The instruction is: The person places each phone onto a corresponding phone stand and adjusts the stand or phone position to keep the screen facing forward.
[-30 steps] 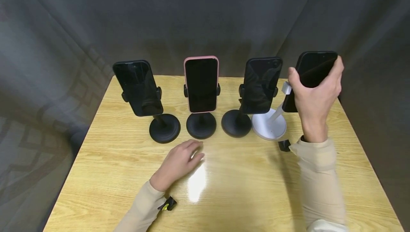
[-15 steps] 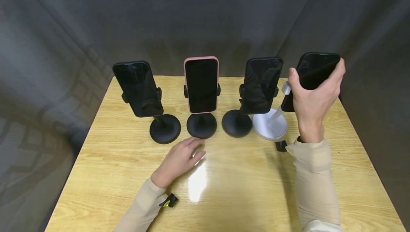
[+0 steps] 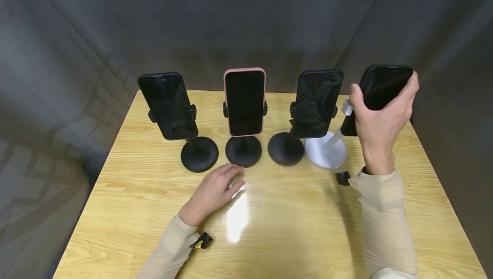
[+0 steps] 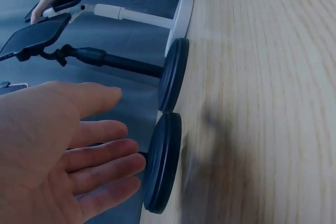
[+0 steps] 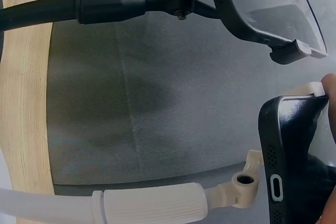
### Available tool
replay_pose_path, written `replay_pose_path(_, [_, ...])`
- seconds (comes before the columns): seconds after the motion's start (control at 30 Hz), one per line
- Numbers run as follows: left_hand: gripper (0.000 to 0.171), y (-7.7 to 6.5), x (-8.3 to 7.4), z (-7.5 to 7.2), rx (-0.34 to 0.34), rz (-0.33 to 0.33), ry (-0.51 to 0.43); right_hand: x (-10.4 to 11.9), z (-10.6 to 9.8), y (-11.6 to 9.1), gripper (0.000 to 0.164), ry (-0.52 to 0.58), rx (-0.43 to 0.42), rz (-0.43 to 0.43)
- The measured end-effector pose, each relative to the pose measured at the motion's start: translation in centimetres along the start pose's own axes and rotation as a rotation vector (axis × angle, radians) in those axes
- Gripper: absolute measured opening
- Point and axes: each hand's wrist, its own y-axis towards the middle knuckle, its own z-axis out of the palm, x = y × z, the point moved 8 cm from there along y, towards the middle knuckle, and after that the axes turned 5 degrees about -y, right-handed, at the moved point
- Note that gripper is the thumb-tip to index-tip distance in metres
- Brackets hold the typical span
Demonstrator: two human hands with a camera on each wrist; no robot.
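Observation:
My right hand [image 3: 381, 127] grips a black smartphone [image 3: 385, 84], thumb at its left side and fingers along its right edge. That phone sits in the clamp of a white phone stand [image 3: 325, 155], whose clamp arm [image 3: 347, 108] shows beside the thumb. In the right wrist view, the phone's lower end [image 5: 278, 156] with its charging port faces the camera, above the white stem [image 5: 152, 203]. My left hand [image 3: 213, 191] is held low over the table with relaxed fingers, holding nothing. The left wrist view shows its palm [image 4: 31, 150] near a black round base [image 4: 164, 163].
Left of the white stand, a dark phone [image 3: 316, 103], a pink-edged phone [image 3: 245, 101] and another dark phone [image 3: 169, 105] stand in black holders. Their round bases line the back of the wooden table [image 3: 289, 227]. A grey curtain [image 3: 246, 18] hangs behind.
The phone in my right hand has turned slightly right and down with that hand. My left hand has barely moved, and the other phones stay in their stands.

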Motion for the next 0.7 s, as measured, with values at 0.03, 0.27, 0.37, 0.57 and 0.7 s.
replay_pose_path(0.03, [0.034, 0.0, 0.0, 0.0, -0.001, -0.002, -0.001, 0.0, 0.0, 0.0, 0.085, 0.002, 0.002, -0.002])
replay_pose_path(0.27, [0.032, -0.4, 0.4, 0.0, -0.015, 0.003, -0.007, -0.3, 0.2, -0.4, 0.09, 0.015, 0.029, 0.007])
replay_pose_path(0.37, [0.033, -0.5, 0.5, 0.0, -0.013, 0.0, -0.007, -0.8, 0.3, -0.8, 0.092, 0.017, 0.061, -0.004])
replay_pose_path(0.57, [0.032, -1.3, 1.4, -0.2, 0.003, -0.054, -0.019, -1.8, 0.2, -2.2, 0.088, 0.049, 0.097, -0.025])
replay_pose_path(0.7, [0.032, -1.9, 1.8, -0.2, 0.004, -0.073, -0.008, -2.8, 0.4, -3.2, 0.097, 0.061, 0.133, -0.02])
